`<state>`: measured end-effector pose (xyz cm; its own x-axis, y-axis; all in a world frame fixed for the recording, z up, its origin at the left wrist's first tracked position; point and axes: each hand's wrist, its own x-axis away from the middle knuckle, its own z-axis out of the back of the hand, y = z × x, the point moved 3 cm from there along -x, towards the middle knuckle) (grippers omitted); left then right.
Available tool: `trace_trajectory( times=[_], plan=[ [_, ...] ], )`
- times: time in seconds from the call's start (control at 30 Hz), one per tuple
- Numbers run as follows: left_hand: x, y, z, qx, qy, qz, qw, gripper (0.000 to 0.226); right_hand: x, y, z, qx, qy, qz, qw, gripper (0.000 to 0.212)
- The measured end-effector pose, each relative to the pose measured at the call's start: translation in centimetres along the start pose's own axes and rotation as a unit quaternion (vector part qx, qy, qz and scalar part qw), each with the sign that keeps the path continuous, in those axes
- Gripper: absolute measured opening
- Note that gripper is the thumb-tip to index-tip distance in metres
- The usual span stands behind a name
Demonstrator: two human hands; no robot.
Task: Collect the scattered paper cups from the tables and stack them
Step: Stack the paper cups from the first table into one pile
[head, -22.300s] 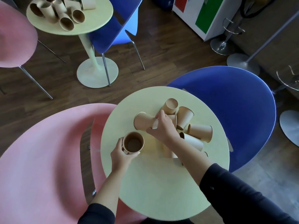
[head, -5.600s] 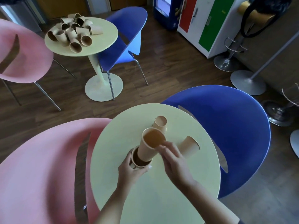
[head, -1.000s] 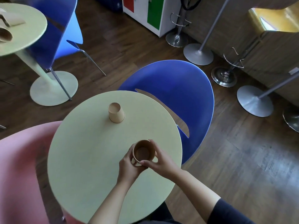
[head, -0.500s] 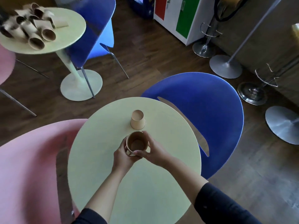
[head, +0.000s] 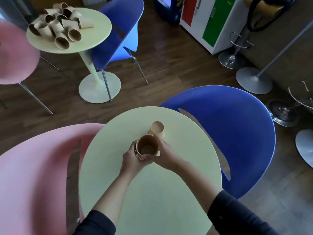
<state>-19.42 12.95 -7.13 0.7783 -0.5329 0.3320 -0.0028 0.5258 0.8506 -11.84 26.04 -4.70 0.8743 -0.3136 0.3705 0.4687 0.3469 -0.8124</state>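
Observation:
A stack of brown paper cups [head: 146, 147] stands mouth-up near the middle of the round pale-yellow table [head: 152, 192]. My left hand [head: 133, 158] grips its left side and my right hand [head: 166, 154] wraps its right side. Just beyond the stack, one single cup [head: 156, 128] sits upside down on the table, close to my right fingers. A second yellow table [head: 96, 26] at the far left carries a pile of several cups [head: 59, 29] lying on their sides.
A pink chair [head: 37, 175] is at the near table's left and a blue chair [head: 225, 133] at its right. Another blue chair [head: 118, 31] and pink chair [head: 15, 55] flank the far table. Stool bases [head: 254, 80] and a coloured cabinet [head: 211, 19] stand at the right.
Both hands have kept hold of the stack, which now sits right next to the upside-down cup. The view has swung left, bringing the far table's cups into sight.

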Motion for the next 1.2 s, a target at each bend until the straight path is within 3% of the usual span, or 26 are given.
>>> trace_trajectory(
  times=[0.07, 0.13, 0.23, 0.33, 0.5, 0.6, 0.8, 1.0, 1.1, 1.17, 1.2],
  plan=[
    [0.1, 0.2, 0.0, 0.025, -0.006, 0.014, 1.000, 0.061, -0.7, -0.9, 1.2, 0.105, 0.014, -0.008, 0.994, 0.068],
    [0.2, 0.2, -0.1, 0.039, -0.003, 0.024, 0.999, 0.061, -1.6, -2.0, 2.8, 0.188, 0.085, 0.004, 0.978, 0.068],
    [0.3, 0.2, -0.2, 0.037, 0.013, 0.019, 0.999, 0.064, -3.7, -3.2, 5.3, 0.209, 0.170, 0.007, 0.963, 0.060],
    [0.2, 0.4, -0.2, 0.022, 0.021, 0.011, 0.999, 0.067, -6.4, -2.8, 6.4, 0.284, 0.127, -0.037, 0.950, 0.063],
    [0.1, 0.3, -0.1, 0.012, 0.026, 0.005, 1.000, 0.069, -9.5, -0.4, 5.0, 0.312, -0.003, -0.132, 0.941, 0.078],
    [-0.1, 0.0, -0.2, 0.018, 0.024, 0.004, 1.000, 0.071, -9.6, 0.4, 4.1, 0.303, -0.019, -0.145, 0.942, 0.080],
    [-0.1, -0.2, -0.3, 0.018, 0.027, -0.009, 0.999, 0.075, -9.0, 0.9, 4.6, 0.189, 0.036, -0.163, 0.968, 0.066],
    [0.0, -0.2, -0.3, 0.032, 0.013, 0.001, 0.999, 0.074, -6.0, 1.3, 6.9, -0.086, 0.194, -0.216, 0.953, 0.058],
    [0.1, -0.2, -0.2, 0.047, 0.008, 0.008, 0.999, 0.073, -4.4, 0.8, 6.9, -0.268, 0.155, -0.235, 0.921, 0.042],
    [0.2, -0.1, -0.2, 0.051, 0.004, 0.009, 0.999, 0.071, -3.3, -0.3, 6.7, -0.379, 0.111, -0.197, 0.897, 0.022],
    [0.3, 0.0, -0.2, 0.051, 0.004, 0.010, 0.999, 0.070, -2.9, -0.7, 6.4, -0.425, 0.083, -0.168, 0.885, 0.022]
  ],
)
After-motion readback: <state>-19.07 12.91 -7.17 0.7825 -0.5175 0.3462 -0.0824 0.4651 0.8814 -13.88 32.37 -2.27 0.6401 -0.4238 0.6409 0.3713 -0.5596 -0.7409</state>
